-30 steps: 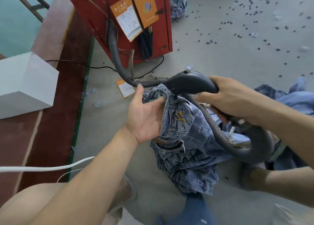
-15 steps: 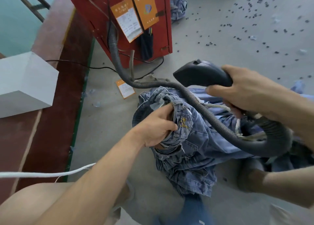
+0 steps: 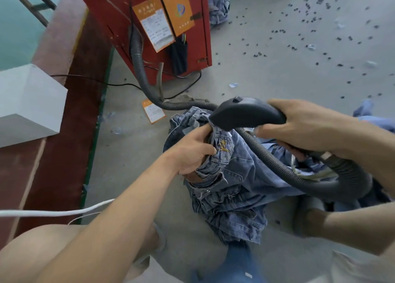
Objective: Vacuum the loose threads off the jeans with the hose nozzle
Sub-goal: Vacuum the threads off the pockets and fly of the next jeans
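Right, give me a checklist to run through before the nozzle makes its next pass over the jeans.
1. Left hand grips the jeans at the bunched waistband: ok.
2. Right hand holds the nozzle firmly: ok.
3. Nozzle mouth on the denim: cannot tell, its tip sits at the waistband next to the left fingers, the opening is hidden.
4. Fabric spread flat for the pass: not ok, it is crumpled.
5. Hose clear of the work area: not ok, it lies across the jeans.
6. Loose threads remaining: cannot tell.
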Tool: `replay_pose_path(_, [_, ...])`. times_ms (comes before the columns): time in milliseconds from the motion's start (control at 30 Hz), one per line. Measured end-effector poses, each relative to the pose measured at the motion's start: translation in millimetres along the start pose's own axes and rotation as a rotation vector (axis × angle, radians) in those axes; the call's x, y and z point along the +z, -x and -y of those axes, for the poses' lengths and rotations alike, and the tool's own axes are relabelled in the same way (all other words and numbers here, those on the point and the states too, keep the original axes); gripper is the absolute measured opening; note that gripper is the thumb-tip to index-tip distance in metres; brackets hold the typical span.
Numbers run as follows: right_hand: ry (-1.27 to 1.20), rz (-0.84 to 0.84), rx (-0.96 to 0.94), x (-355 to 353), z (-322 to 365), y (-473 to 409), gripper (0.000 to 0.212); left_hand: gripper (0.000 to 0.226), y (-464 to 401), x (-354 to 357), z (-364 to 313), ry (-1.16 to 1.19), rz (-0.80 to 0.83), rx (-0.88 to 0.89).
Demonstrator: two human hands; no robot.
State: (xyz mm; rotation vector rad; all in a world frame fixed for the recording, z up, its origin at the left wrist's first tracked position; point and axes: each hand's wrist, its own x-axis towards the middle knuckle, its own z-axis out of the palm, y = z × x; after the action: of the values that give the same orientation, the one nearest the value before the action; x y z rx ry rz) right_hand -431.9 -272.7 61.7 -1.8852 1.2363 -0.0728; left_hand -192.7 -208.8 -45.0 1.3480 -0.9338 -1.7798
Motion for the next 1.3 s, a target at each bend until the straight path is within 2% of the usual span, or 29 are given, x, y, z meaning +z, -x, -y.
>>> replay_pose_path(67, [0.042,0.003,-0.018,6,3,-8,0.010,0.058,-3,5,2,-0.088,-0.026,0.012])
replay_pose_path(233, [-0.096,-0.184,0.069,-3,-7,-19,0.008,0.030,-11,14,-4,-0.057,-0.046,0.017])
replay_pose_path(333, [-0.211,-0.212,0.084,-17,-20,-7,0.009,0.052,-22,17,-3,0.244,-0.137,-0.047])
replay_pose_path(433, [-0.278,-0.213,0.080,-25,-24,0,0.009,0.044,-28,23,1,0.420,-0.236,-0.031])
replay_pose_path(533, [-0.225,-0.205,0.058,-23,-23,2,0.010,0.010,-31,26,0,0.424,-0.312,-0.030])
replay_pose_path(567, [-0.188,-0.200,0.052,-21,-21,3,0.012,0.007,-33,26,1,0.423,-0.350,-0.059])
replay_pose_path(633, [-0.111,-0.172,0.033,-16,-17,7,0.014,0.020,-36,25,1,0.363,-0.447,-0.084])
replay_pose_path(733, [-0.034,-0.117,0.005,-9,-7,10,0.015,0.030,-40,23,3,0.167,-0.579,0.004])
replay_pose_path(833, [0.015,-0.140,0.020,-6,-5,4,0.016,0.034,-40,24,2,0.143,-0.557,0.062])
replay_pose_path(900, [0.013,-0.173,0.058,-7,-10,2,0.016,0.042,-38,25,1,0.195,-0.477,0.073])
replay_pose_path(1000, [-0.090,-0.189,0.094,-9,-21,5,0.015,0.021,-33,25,-6,0.433,-0.289,0.064])
replay_pose_path(1033, [-0.138,-0.177,0.094,-9,-23,7,0.014,0.025,-32,25,-9,0.508,-0.265,0.034])
replay_pose_path(1100, [-0.212,-0.126,0.088,-5,-22,13,0.012,0.038,-33,24,-10,0.594,-0.292,0.004])
replay_pose_path(1200, [-0.130,-0.055,0.098,9,-13,15,0.023,0.039,-35,27,-10,0.636,-0.354,0.045])
replay_pose_path(1300, [-0.103,-0.130,0.100,18,-9,-3,0.019,0.037,-32,34,-9,0.706,-0.305,0.032])
